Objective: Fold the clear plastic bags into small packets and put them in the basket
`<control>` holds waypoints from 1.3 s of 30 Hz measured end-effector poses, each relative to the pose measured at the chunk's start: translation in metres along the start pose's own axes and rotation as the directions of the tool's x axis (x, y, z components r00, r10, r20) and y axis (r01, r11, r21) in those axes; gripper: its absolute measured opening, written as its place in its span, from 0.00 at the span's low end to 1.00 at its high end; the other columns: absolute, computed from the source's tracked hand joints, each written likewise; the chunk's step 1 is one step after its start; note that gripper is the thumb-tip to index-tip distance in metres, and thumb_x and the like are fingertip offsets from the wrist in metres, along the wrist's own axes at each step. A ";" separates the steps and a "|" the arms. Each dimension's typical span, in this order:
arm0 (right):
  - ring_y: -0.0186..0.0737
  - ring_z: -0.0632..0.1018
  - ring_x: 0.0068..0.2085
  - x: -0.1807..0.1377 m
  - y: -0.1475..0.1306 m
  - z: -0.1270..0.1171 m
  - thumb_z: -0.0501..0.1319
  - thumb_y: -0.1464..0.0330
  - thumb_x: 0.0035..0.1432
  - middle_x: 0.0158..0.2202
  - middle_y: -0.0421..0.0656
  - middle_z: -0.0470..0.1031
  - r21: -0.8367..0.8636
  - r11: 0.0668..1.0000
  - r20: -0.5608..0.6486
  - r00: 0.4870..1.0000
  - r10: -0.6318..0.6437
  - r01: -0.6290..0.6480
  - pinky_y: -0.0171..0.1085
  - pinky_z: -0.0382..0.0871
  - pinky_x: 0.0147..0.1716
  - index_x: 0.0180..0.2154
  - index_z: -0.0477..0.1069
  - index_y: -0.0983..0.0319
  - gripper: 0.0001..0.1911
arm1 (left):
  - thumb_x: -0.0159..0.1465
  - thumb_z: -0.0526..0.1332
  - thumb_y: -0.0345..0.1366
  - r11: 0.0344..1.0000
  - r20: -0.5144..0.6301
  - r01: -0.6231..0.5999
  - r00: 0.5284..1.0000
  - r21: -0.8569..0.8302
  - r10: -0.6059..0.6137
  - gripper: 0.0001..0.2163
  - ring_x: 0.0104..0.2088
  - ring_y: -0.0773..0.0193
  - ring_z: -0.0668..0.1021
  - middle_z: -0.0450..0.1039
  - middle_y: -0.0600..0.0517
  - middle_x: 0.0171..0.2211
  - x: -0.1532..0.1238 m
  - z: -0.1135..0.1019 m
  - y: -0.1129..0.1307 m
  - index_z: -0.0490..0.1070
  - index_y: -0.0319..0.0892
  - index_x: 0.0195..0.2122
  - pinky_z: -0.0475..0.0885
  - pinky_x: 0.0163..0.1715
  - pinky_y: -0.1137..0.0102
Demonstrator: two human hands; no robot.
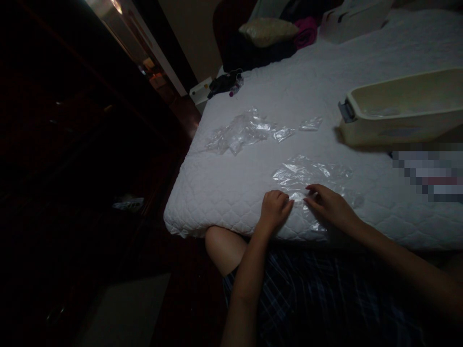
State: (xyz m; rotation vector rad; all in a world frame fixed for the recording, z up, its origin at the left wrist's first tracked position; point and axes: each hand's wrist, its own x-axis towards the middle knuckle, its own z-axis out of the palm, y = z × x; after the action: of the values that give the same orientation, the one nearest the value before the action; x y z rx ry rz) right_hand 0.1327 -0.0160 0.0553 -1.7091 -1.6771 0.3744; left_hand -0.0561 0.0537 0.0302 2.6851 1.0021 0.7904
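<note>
On the near edge of the bed, my left hand (275, 209) is curled, its thumb and fingertips closed on the edge of a small clear plastic bag (297, 197). My right hand (329, 207) hovers just right of that bag, thumb and forefinger apart with nothing visible between them. Several more clear plastic bags (300, 172) lie spread beneath and beyond both hands. Farther back is a crumpled heap of clear plastic bags (240, 131), with a folded bag (283, 133) and another flat one (311, 124) to its right.
A cream plastic bin (398, 130) with a grey latch stands at right on the white quilted bed cover (202, 193). A blurred-out flat item (434, 176) lies before it. A white box (352, 21), a pillow (269, 31) and dark items (224, 83) are farther back. The room is dim.
</note>
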 end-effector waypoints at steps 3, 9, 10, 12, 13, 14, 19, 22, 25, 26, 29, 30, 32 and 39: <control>0.45 0.77 0.36 0.000 0.003 0.000 0.55 0.61 0.60 0.40 0.50 0.74 -0.095 0.993 0.002 0.998 -0.067 0.067 0.42 0.71 0.35 0.42 0.71 0.62 0.14 | 0.68 0.56 0.40 0.999 -0.018 -0.022 1.000 0.047 0.023 0.09 0.40 0.61 0.74 0.73 0.50 0.35 0.000 0.001 0.001 0.71 0.41 0.38 0.68 0.42 0.65; 0.43 0.75 0.37 0.000 0.007 0.000 0.51 0.63 0.64 0.38 0.49 0.72 -0.213 0.967 0.095 0.988 -0.123 0.141 0.41 0.69 0.37 0.37 0.74 0.62 0.15 | 0.68 0.56 0.38 0.992 -0.190 -0.040 0.980 0.117 0.062 0.09 0.42 0.59 0.75 0.74 0.46 0.41 -0.002 0.003 0.008 0.72 0.40 0.39 0.70 0.42 0.64; 0.44 0.75 0.37 0.000 0.008 0.000 0.51 0.63 0.64 0.38 0.49 0.72 -0.230 0.962 0.104 0.987 -0.125 0.146 0.41 0.68 0.38 0.37 0.74 0.63 0.16 | 0.68 0.56 0.38 0.990 -0.212 -0.063 0.973 0.129 0.090 0.09 0.44 0.59 0.75 0.74 0.45 0.42 -0.002 0.003 0.010 0.72 0.40 0.39 0.71 0.43 0.64; 0.44 0.75 0.37 0.000 0.007 0.001 0.49 0.64 0.65 0.37 0.50 0.72 -0.261 0.953 0.120 0.985 -0.126 0.154 0.41 0.67 0.38 0.37 0.75 0.63 0.18 | 0.68 0.56 0.38 0.981 -0.202 -0.132 0.966 0.144 0.160 0.09 0.45 0.59 0.76 0.75 0.44 0.42 -0.002 0.003 0.012 0.72 0.40 0.38 0.71 0.43 0.63; 0.44 0.75 0.37 0.000 0.007 0.001 0.48 0.64 0.66 0.36 0.50 0.72 -0.275 0.949 0.126 0.984 -0.125 0.156 0.41 0.67 0.38 0.37 0.75 0.64 0.18 | 0.68 0.56 0.38 0.975 -0.178 -0.168 0.965 0.146 0.193 0.08 0.44 0.59 0.76 0.76 0.45 0.41 -0.002 0.003 0.013 0.72 0.40 0.38 0.71 0.43 0.64; 0.44 0.75 0.37 0.001 0.006 0.001 0.48 0.64 0.66 0.36 0.50 0.73 -0.287 0.945 0.132 0.984 -0.122 0.156 0.41 0.67 0.38 0.37 0.75 0.64 0.18 | 0.68 0.56 0.37 0.970 -0.150 -0.196 0.964 0.144 0.218 0.08 0.43 0.60 0.77 0.76 0.46 0.41 -0.002 0.004 0.013 0.72 0.40 0.38 0.72 0.43 0.64; 0.44 0.75 0.36 0.002 0.005 -0.003 0.48 0.64 0.65 0.35 0.50 0.73 -0.329 0.932 0.154 0.982 -0.105 0.151 0.41 0.65 0.37 0.37 0.75 0.64 0.18 | 0.68 0.56 0.36 0.968 -0.073 -0.218 0.971 0.127 0.228 0.08 0.46 0.61 0.77 0.77 0.46 0.43 -0.002 0.008 0.012 0.72 0.39 0.38 0.72 0.48 0.64; 0.44 0.75 0.37 0.001 0.007 -0.003 0.49 0.64 0.65 0.36 0.50 0.74 -0.327 0.931 0.153 0.981 -0.115 0.160 0.41 0.66 0.38 0.37 0.75 0.64 0.18 | 0.68 0.56 0.36 0.975 -0.046 -0.193 0.979 0.111 0.199 0.08 0.50 0.60 0.76 0.76 0.45 0.46 -0.002 0.008 0.011 0.72 0.39 0.40 0.71 0.51 0.62; 0.44 0.75 0.37 0.001 0.009 -0.004 0.50 0.65 0.64 0.36 0.50 0.74 -0.302 0.938 0.147 0.981 -0.130 0.170 0.41 0.67 0.38 0.37 0.76 0.63 0.16 | 0.68 0.56 0.36 0.979 -0.027 -0.181 0.983 0.088 0.184 0.08 0.50 0.59 0.76 0.76 0.44 0.46 -0.001 0.006 0.012 0.72 0.39 0.40 0.71 0.52 0.60; 0.44 0.75 0.37 0.002 0.008 -0.004 0.51 0.65 0.64 0.36 0.50 0.74 -0.289 0.942 0.140 0.981 -0.134 0.170 0.41 0.67 0.38 0.37 0.76 0.63 0.16 | 0.68 0.56 0.36 0.981 -0.024 -0.178 0.983 0.080 0.181 0.08 0.50 0.59 0.76 0.76 0.44 0.46 -0.001 0.006 0.012 0.72 0.39 0.40 0.71 0.52 0.60; 0.44 0.75 0.36 0.001 0.006 -0.008 0.50 0.64 0.64 0.35 0.49 0.74 -0.238 0.955 0.109 0.982 -0.156 0.178 0.41 0.69 0.38 0.37 0.75 0.62 0.16 | 0.68 0.56 0.36 0.985 -0.026 -0.165 0.986 0.058 0.166 0.08 0.50 0.57 0.76 0.75 0.44 0.47 -0.001 0.005 0.012 0.72 0.39 0.40 0.72 0.50 0.59; 0.44 0.75 0.36 0.001 0.005 -0.010 0.50 0.64 0.64 0.34 0.49 0.74 -0.220 0.957 0.098 0.980 -0.171 0.189 0.42 0.69 0.38 0.37 0.75 0.62 0.16 | 0.67 0.56 0.36 0.986 -0.028 -0.159 0.987 0.053 0.161 0.08 0.51 0.57 0.75 0.75 0.43 0.47 -0.002 0.005 0.012 0.72 0.39 0.40 0.72 0.50 0.58; 0.45 0.75 0.37 -0.001 0.004 -0.015 0.50 0.64 0.64 0.35 0.49 0.75 -0.194 0.957 0.080 0.976 -0.205 0.217 0.43 0.70 0.38 0.39 0.75 0.62 0.16 | 0.67 0.57 0.36 0.988 -0.039 -0.149 0.988 0.046 0.151 0.07 0.51 0.56 0.75 0.75 0.42 0.48 -0.003 0.004 0.012 0.72 0.40 0.41 0.72 0.49 0.58; 0.44 0.76 0.39 -0.020 0.019 -0.025 0.52 0.67 0.64 0.38 0.49 0.76 -0.159 0.912 0.132 0.924 -0.359 0.377 0.43 0.71 0.39 0.43 0.74 0.60 0.13 | 0.68 0.55 0.33 0.976 0.050 -0.211 0.977 0.058 0.208 0.07 0.47 0.58 0.76 0.75 0.43 0.46 -0.005 -0.005 0.014 0.72 0.40 0.43 0.72 0.45 0.61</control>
State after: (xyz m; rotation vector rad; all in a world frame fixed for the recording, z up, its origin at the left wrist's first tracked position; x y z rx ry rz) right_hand 0.1606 -0.0403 0.0559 -1.4696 -2.1144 0.1310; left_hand -0.0537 0.0399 0.0366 2.8838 0.7539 0.7441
